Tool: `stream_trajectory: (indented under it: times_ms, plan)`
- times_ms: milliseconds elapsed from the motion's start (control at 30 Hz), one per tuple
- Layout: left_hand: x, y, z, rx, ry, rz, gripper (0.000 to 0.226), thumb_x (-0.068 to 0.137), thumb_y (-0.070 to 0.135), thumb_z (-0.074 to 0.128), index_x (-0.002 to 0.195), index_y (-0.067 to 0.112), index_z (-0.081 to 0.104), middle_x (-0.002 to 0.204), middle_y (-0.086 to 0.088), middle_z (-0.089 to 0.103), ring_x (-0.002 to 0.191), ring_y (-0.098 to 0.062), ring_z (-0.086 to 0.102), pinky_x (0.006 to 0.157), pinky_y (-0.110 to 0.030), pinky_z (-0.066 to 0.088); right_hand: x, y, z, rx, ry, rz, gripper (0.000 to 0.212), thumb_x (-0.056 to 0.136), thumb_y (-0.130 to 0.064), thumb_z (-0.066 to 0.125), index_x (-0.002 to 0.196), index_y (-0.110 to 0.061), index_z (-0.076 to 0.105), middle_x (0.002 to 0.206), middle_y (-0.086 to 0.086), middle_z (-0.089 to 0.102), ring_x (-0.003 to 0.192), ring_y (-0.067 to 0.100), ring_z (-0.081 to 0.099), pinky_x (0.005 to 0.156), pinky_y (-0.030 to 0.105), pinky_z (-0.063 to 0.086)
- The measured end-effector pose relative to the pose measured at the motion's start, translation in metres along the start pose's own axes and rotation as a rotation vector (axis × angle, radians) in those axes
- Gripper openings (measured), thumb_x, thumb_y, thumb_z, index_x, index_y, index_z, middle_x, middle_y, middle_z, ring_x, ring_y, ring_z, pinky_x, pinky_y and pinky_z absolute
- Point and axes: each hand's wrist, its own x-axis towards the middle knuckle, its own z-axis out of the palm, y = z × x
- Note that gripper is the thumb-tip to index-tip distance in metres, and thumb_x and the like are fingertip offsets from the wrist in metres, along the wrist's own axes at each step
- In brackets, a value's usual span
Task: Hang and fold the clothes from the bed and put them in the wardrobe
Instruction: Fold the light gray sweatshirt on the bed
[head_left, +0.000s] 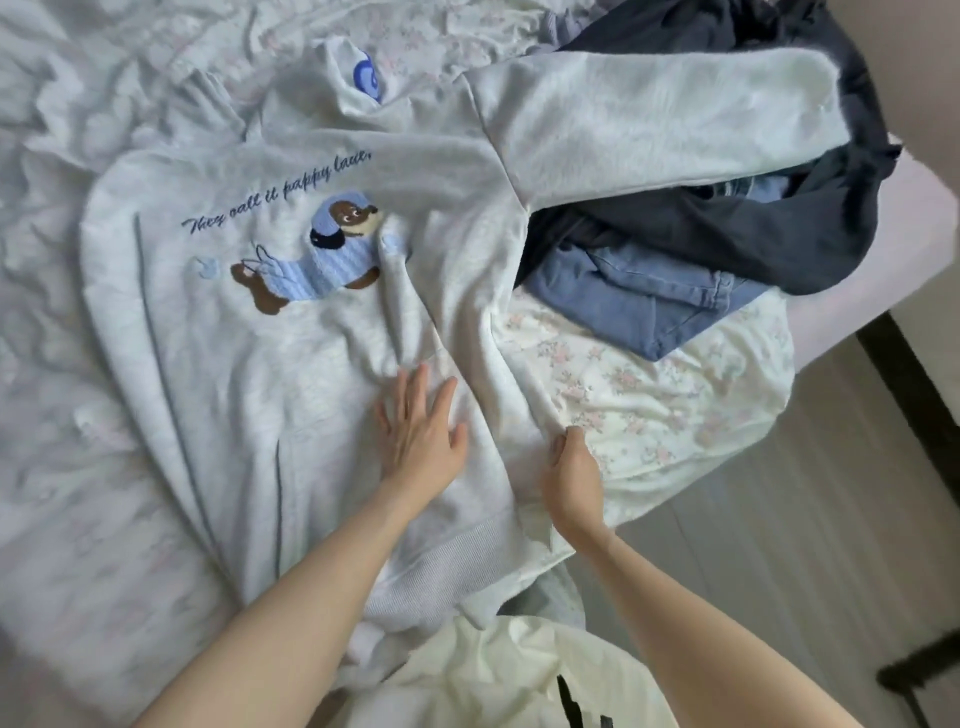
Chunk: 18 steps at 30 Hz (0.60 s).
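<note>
Pale grey sweatshirt with embroidered brown dog and script lettering (270, 291) is lying face up, spread across the floral white bedsheet (649, 410). Left hand (421, 426) is pressing flat on the lower front, fingers straight and splayed. Right hand (571, 473) is pinching the sweatshirt's side edge, fingers curled round the fabric. One sleeve is draping over a dark navy garment (779, 228) at the bed's right edge; folded blue denim jeans (639, 296) are sitting just below it, beside the sweatshirt.
</note>
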Motion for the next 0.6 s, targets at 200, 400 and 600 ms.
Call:
stream_trajectory:
  times_ms: [200,400,600]
  plan:
    - [-0.022,0.021,0.013,-0.029,-0.082,0.13,0.064,0.091,0.039,0.045,0.148,0.032,0.016,0.158,0.004,-0.001,0.144,-0.02,-0.009,0.115,-0.049,0.003,0.007,0.041,-0.064,0.046,0.298,0.029,0.01,0.095,-0.021,0.036,0.104,-0.023,0.039,0.093,0.001,0.052,0.077,0.027,0.049,0.065,0.036,0.034]
    - [-0.023,0.03,0.03,-0.038,-0.3,0.154,0.062,0.094,0.042,0.04,0.148,0.034,0.011,0.158,0.003,-0.005,0.143,-0.022,-0.013,0.115,-0.047,0.0,0.013,0.042,-0.049,-0.374,0.101,-0.096,0.051,0.083,-0.05,0.058,0.125,-0.027,0.04,0.121,0.003,0.034,0.101,0.027,0.052,0.067,0.034,0.042]
    - [-0.028,0.025,0.033,-0.023,-0.301,0.147,0.061,0.095,0.041,0.039,0.148,0.034,0.012,0.158,0.003,-0.003,0.144,-0.02,-0.009,0.116,-0.044,0.002,0.028,0.034,-0.033,-0.509,-0.021,0.123,0.037,0.091,-0.029,0.044,0.113,0.0,0.048,0.12,0.013,0.039,0.112,0.031,0.041,0.072,0.037,0.038]
